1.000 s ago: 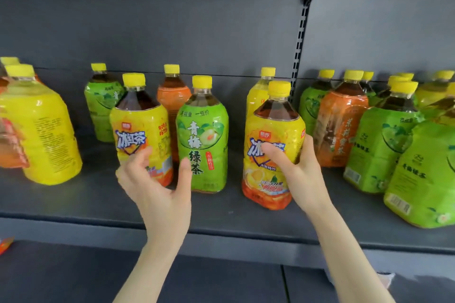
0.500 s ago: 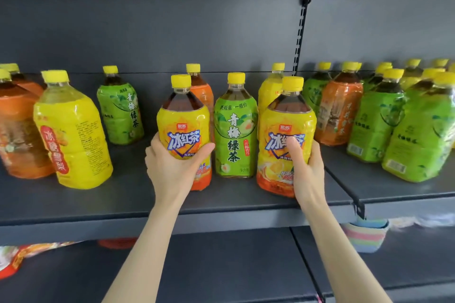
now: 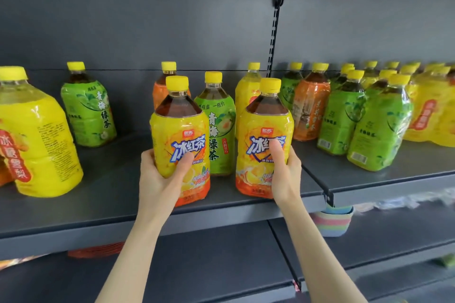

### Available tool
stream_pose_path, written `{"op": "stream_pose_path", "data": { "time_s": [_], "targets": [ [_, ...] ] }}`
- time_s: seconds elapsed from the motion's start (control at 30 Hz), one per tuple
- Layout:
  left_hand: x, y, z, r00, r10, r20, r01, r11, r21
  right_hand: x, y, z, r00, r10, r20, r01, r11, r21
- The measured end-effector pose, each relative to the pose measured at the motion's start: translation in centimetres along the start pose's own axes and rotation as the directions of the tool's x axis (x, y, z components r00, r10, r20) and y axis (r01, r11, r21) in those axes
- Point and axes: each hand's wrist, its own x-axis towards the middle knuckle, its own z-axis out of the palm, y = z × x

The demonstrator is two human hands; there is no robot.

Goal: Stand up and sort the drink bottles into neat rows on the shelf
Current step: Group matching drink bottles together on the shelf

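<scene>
Two yellow-labelled iced tea bottles stand upright near the front of the grey shelf [image 3: 98,214]. My left hand [image 3: 160,179] grips the left iced tea bottle [image 3: 181,130] low on its label. My right hand [image 3: 283,174] grips the right iced tea bottle [image 3: 264,130] the same way. Between and behind them stands a green tea bottle [image 3: 216,125]. An orange-labelled bottle [image 3: 160,91] and a plain yellow bottle [image 3: 247,96] stand further back.
A large yellow bottle [image 3: 37,135] and a green bottle [image 3: 88,108] stand at the left. Several green, orange and yellow bottles [image 3: 357,115] crowd the adjoining right shelf section. A slotted upright [image 3: 273,39] divides the sections. A striped basket [image 3: 330,224] sits on the lower shelf.
My left hand has closed round the left iced tea bottle. Both held bottles now appear closer and larger in view, nearer the shelf's front edge. The view shifted right.
</scene>
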Motion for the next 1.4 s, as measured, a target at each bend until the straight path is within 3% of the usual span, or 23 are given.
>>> {"op": "stream_pose_path", "data": {
  "time_s": [0.27,0.47,0.77,1.0,1.4],
  "targets": [
    [-5.7,2.1,3.5,0.998,0.046,0.053,-0.038,0.99,-0.139,-3.1,-1.1,-3.2,1.0,0.01,-0.018,-0.01,1.0,0.011],
    [-10.1,4.2,8.8,0.985,0.02,0.171,0.029,0.959,-0.28,-4.9,-2.9,-11.7,0.985,0.09,-0.146,-0.094,0.995,-0.019],
    [-21.0,8.1,25.6,0.929,-0.004,0.371,0.136,0.935,-0.329,-6.1,-8.2,-32.3,0.952,0.038,-0.303,-0.102,0.974,-0.2],
    [-27.5,11.4,38.1,0.864,-0.001,0.504,0.181,0.934,-0.309,-6.0,-11.6,-46.1,0.885,-0.025,-0.465,-0.109,0.96,-0.259],
    [-28.4,13.5,59.8,0.764,0.082,0.64,0.196,0.915,-0.352,4.1,-12.9,-62.8,0.821,-0.142,-0.552,-0.028,0.957,-0.288]
  ]
}}
